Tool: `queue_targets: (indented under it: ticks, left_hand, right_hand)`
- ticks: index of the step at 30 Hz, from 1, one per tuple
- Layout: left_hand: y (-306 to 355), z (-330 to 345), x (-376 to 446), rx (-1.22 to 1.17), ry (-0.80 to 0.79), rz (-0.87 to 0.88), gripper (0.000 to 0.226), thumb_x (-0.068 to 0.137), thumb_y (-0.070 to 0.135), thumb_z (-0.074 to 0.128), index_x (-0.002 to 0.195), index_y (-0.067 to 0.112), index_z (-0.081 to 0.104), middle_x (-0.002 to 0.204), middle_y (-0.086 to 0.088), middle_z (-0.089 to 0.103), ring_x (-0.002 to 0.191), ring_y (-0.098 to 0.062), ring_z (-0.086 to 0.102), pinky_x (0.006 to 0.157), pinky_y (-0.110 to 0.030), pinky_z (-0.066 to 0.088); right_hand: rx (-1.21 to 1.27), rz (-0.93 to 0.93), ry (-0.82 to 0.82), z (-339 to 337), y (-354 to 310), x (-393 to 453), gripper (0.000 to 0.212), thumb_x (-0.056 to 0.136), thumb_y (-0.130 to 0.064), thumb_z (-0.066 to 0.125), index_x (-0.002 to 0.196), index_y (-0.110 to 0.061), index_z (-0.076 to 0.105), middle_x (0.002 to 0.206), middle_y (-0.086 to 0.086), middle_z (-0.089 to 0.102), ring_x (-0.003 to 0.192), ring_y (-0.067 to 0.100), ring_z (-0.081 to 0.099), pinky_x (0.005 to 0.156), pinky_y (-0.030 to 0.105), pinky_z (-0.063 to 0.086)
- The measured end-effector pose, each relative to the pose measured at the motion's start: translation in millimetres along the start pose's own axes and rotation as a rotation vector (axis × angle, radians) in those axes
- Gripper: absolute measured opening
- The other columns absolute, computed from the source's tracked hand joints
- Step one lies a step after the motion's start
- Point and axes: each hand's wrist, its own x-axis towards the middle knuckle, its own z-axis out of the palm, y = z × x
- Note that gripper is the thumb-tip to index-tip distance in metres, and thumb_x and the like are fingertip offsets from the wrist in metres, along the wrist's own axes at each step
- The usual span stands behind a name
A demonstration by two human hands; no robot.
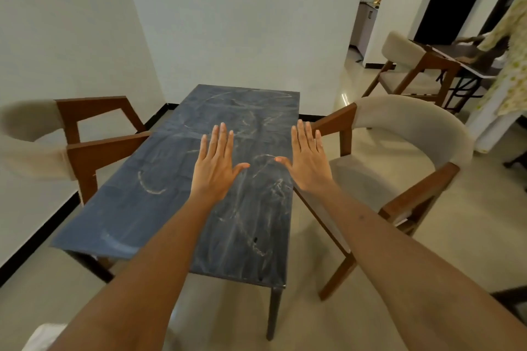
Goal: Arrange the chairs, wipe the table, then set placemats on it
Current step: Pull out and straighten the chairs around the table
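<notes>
A dark blue marble-patterned table point(159, 202) runs away from me toward the white wall. My left hand point(215, 164) and my right hand point(306, 161) are stretched out above its middle, palms down, fingers straight and spread, holding nothing. A wooden chair with a beige curved back point(82, 139) stands at the table's left side. A matching chair point(399, 157) stands at the right side, turned at an angle, its arm close to the table edge. No cloth or placemats are in view.
A third matching chair point(410, 65) stands at the back right beside another dark table point(467, 58), where a person in a pale patterned garment point(510, 45) is working. A doorway point(368, 3) opens behind. Beige tiled floor point(445, 251) surrounds the table.
</notes>
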Motion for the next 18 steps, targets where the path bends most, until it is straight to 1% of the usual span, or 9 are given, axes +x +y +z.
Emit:
queue_targets:
  ticks: [2,4,6,10,13,15,18]
  left_hand:
    - [20,7,8,-0.015,0.000,0.010,0.087,0.091,0.066,0.008,0.150,0.002,0.013,0.158,-0.020,0.010,0.147,-0.031,0.008,0.119,-0.048,0.015]
    - [45,14,17,-0.032,-0.005,0.031,0.086,0.092,0.066,0.010,0.150,0.002,0.010,0.158,-0.020,0.009,0.147,-0.031,0.006,0.119,-0.048,0.014]
    - [68,21,24,-0.044,-0.013,0.067,0.085,0.093,0.065,0.011,0.150,0.003,0.005,0.158,-0.020,0.006,0.147,-0.031,0.004,0.119,-0.048,0.013]
    - [116,34,45,-0.056,-0.029,0.115,0.087,0.091,0.067,0.000,0.151,0.004,0.004,0.159,-0.019,0.003,0.147,-0.032,0.002,0.119,-0.047,0.013]
    - [155,41,62,-0.086,-0.054,0.137,0.086,0.092,0.066,0.008,0.151,0.005,0.001,0.159,-0.019,-0.001,0.147,-0.032,-0.002,0.120,-0.047,0.010]
    - [183,45,73,-0.107,-0.048,0.171,0.084,0.093,0.065,0.008,0.151,0.005,0.001,0.159,-0.019,-0.002,0.147,-0.031,-0.003,0.120,-0.047,0.009]
    - [222,56,95,-0.131,-0.057,0.201,0.085,0.090,0.065,-0.005,0.151,0.005,0.001,0.159,-0.018,0.000,0.147,-0.031,-0.001,0.120,-0.047,0.009]
  right_hand:
    - [-0.004,0.008,0.000,7,21,-5,0.090,0.089,-0.067,0.014,0.152,-0.003,0.003,0.160,0.016,-0.002,0.148,0.030,-0.005,0.119,0.043,-0.002]
    - [0.005,0.028,-0.011,12,44,-11,0.089,0.089,-0.066,0.013,0.152,-0.004,0.002,0.160,0.016,-0.002,0.148,0.030,-0.005,0.119,0.043,-0.002]
    - [0.012,0.053,-0.018,17,65,-18,0.087,0.091,-0.064,0.016,0.152,-0.005,0.000,0.160,0.015,-0.003,0.148,0.030,-0.007,0.120,0.043,-0.002]
    - [0.008,0.116,-0.040,29,113,-34,0.087,0.094,-0.063,0.023,0.152,-0.004,-0.003,0.160,0.016,-0.006,0.148,0.029,-0.010,0.120,0.042,-0.004]
    - [-0.014,0.168,-0.052,37,147,-41,0.089,0.093,-0.064,0.023,0.152,-0.003,-0.001,0.160,0.017,-0.004,0.148,0.030,-0.008,0.120,0.042,-0.003]
    - [-0.010,0.195,-0.070,38,169,-44,0.089,0.093,-0.065,0.022,0.152,-0.003,-0.004,0.160,0.016,-0.007,0.147,0.029,-0.011,0.121,0.042,-0.003]
    - [-0.027,0.213,-0.085,45,206,-40,0.090,0.090,-0.068,0.009,0.151,-0.003,-0.005,0.160,0.016,-0.009,0.147,0.029,-0.012,0.120,0.042,-0.004]
